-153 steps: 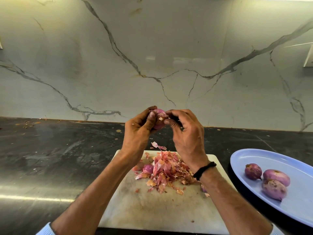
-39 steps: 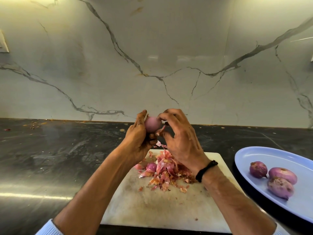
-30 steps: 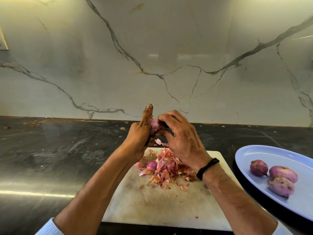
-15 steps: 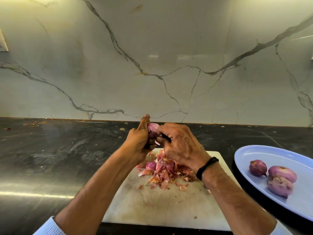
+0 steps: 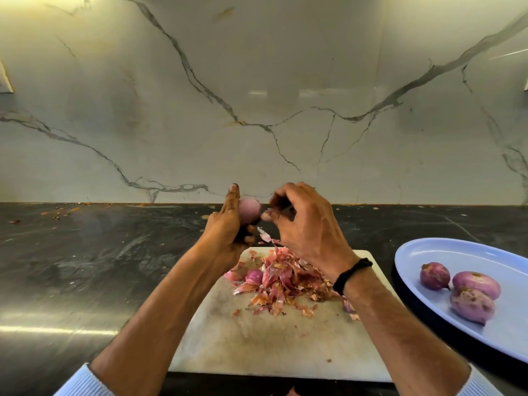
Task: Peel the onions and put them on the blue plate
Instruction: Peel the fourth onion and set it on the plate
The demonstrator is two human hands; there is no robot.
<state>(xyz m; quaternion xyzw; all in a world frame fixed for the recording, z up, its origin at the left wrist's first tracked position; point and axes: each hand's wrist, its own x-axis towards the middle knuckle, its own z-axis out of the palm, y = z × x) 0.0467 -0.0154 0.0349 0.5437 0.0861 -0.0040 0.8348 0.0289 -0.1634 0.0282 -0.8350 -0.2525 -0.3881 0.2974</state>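
My left hand [image 5: 228, 224] grips a small pink onion [image 5: 249, 210] above the far edge of the white cutting board [image 5: 274, 338]. Just right of it, my right hand [image 5: 305, 227] is curled round a small dark thing, apparently a knife [image 5: 283, 208], with bits of skin stuck to its thumb tip. A loose flake of skin [image 5: 264, 237] hangs below the onion. Skins are heaped [image 5: 285, 281] on the board, with one more onion [image 5: 253, 277] at the heap's left side. The blue plate [image 5: 468, 252] at the right carries three onions [image 5: 460, 290].
The board lies on a dark stone counter [image 5: 100, 267] against a white marble wall [image 5: 257, 110]. Scraps of skin dot the counter's back edge at the left [image 5: 57, 212]. The plate runs out of view at the right.
Both hands rose slightly from the board. My right hand pulled away to the right, baring more of the onion, and a flake of skin came loose below it.
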